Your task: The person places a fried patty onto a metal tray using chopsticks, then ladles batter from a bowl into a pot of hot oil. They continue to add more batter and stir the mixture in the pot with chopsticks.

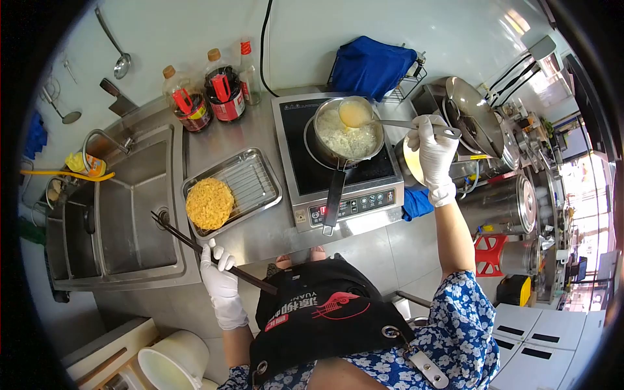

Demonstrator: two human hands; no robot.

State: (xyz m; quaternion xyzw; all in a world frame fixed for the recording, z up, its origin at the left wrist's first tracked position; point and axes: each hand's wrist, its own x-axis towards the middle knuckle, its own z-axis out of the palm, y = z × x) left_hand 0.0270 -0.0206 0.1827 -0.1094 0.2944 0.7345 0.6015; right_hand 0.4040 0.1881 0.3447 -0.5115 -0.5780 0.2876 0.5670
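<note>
My right hand (431,153), in a white glove, grips the handle of a ladle (355,114) whose bowl holds yellowish liquid over the saucepan (318,133). Pale, bubbling liquid fills the pan, which stands on an induction cooker (296,175) with its black handle toward me. In my gloved left hand (220,273) is a pair of long dark chopsticks (253,281), their tips apart and pointing left. Just beyond those tips, a round golden fried cake (209,203) lies on the wire rack of a metal tray (276,195).
A steel sink (179,169) is at the left. Sauce bottles (224,88) stand by the wall. A blue cloth (370,65) covers a rack behind the cooker. A wok (478,114) and a large pot (497,201) are at the right; a white bucket (195,354) is on the floor.
</note>
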